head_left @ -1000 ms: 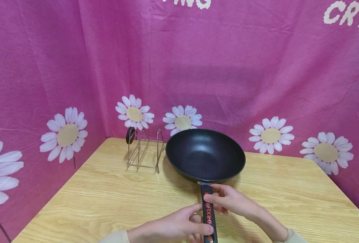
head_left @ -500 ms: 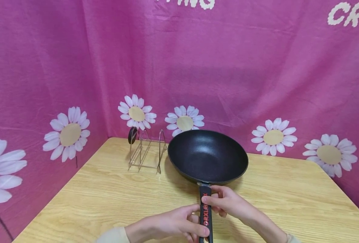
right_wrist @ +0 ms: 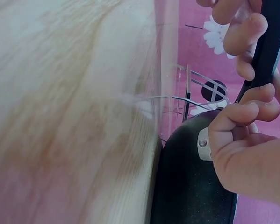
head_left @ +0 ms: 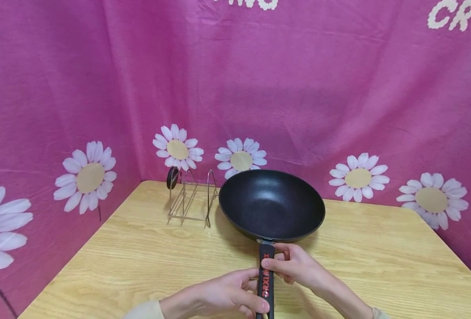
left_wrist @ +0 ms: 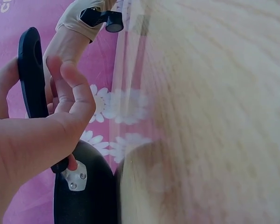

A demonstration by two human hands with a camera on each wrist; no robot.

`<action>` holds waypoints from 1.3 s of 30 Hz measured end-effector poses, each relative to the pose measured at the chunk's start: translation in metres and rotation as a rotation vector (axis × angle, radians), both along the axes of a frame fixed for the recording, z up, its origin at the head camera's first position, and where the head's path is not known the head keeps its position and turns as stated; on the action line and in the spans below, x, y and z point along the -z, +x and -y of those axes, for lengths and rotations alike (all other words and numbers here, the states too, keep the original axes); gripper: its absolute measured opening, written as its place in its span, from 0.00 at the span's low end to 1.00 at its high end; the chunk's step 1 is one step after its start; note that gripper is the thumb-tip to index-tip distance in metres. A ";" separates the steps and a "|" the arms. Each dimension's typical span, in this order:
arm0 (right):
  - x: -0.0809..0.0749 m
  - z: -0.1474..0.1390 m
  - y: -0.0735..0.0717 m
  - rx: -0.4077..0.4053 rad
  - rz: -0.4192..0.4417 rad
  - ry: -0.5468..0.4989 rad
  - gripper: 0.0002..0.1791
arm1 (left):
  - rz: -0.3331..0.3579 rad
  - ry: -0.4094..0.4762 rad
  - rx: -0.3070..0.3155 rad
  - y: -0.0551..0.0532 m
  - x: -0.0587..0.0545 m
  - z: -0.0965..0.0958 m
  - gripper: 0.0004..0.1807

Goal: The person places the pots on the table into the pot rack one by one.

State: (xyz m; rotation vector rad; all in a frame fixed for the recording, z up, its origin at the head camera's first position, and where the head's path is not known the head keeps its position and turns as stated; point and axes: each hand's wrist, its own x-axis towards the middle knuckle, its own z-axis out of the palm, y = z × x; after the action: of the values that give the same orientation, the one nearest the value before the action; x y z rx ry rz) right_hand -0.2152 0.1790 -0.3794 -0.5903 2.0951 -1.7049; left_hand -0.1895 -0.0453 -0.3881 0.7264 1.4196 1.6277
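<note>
A black wok [head_left: 271, 204] with a dark speckled inside sits on the table, its long black handle [head_left: 266, 277] with red lettering pointing toward me. Near the free end of that handle, my left hand [head_left: 229, 292] holds it with the thumb on top. My right hand [head_left: 299, 266] pinches the handle close to the pan, thumb above and fingers at the side and below. The right wrist view shows the riveted metal bracket [right_wrist: 204, 143] where handle and pan join. The handle's tip is cut off at the bottom of the head view.
Left of the wok stands a wire rack [head_left: 189, 199] with upright loops and a round dark disc [head_left: 172, 178] at its left end. The light wood table [head_left: 139, 252] meets pink cloth [head_left: 291, 88] printed with daisies at the back and sides.
The handle has swung slightly left, and both hands have shifted left with it. The hold of each hand looks the same. The rack stays where it was.
</note>
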 end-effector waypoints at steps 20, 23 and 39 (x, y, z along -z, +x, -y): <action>-0.004 0.006 0.002 0.075 0.035 -0.010 0.30 | 0.012 0.016 -0.134 0.009 -0.005 -0.005 0.34; -0.004 0.005 0.002 0.079 0.019 -0.050 0.29 | -0.028 -0.011 -0.166 0.010 -0.012 -0.006 0.31; -0.020 0.008 0.002 0.080 -0.092 -0.109 0.32 | -0.249 -0.065 -0.208 0.012 -0.031 0.001 0.34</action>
State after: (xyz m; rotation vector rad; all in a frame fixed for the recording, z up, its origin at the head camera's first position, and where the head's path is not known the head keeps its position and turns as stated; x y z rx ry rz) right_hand -0.2131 0.1713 -0.3595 -0.6355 2.1246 -1.8804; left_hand -0.1774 -0.0460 -0.3574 0.7861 1.7681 1.6833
